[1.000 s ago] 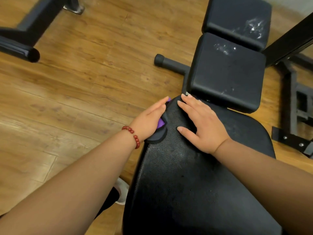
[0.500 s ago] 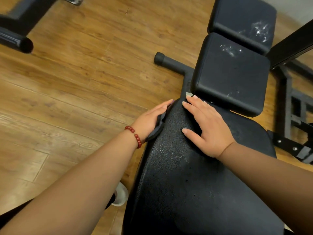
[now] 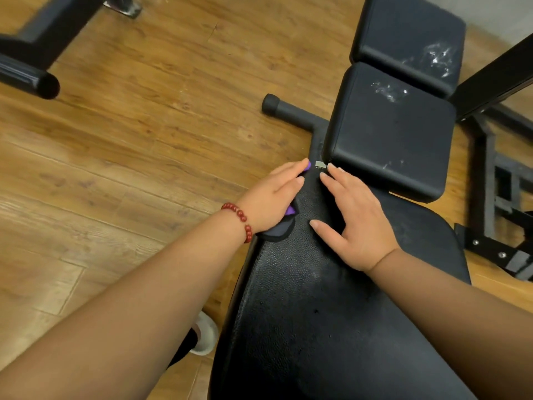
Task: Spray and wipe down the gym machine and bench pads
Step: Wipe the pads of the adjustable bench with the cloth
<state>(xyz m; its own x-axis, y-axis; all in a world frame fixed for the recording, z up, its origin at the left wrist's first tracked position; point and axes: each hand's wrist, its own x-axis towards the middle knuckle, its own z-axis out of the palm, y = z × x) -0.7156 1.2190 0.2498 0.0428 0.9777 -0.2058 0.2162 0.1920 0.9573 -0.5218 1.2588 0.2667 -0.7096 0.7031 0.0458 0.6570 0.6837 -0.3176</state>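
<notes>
Head view shows the left hand [image 3: 271, 197] pressing a purple cloth [image 3: 279, 230] flat on the edge of the big pad [image 3: 317, 313], right hand [image 3: 357, 220] flat beside it, so the loose cloth may slip to the floor [image 3: 144, 140].

Cloth [image 3: 278, 230] — on pad's [image 3: 317, 313] left edge

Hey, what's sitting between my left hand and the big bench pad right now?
A cloth, purple and dark grey, lies under the left hand, pressed against the left edge of the bench pad. The head view shows it.
</notes>
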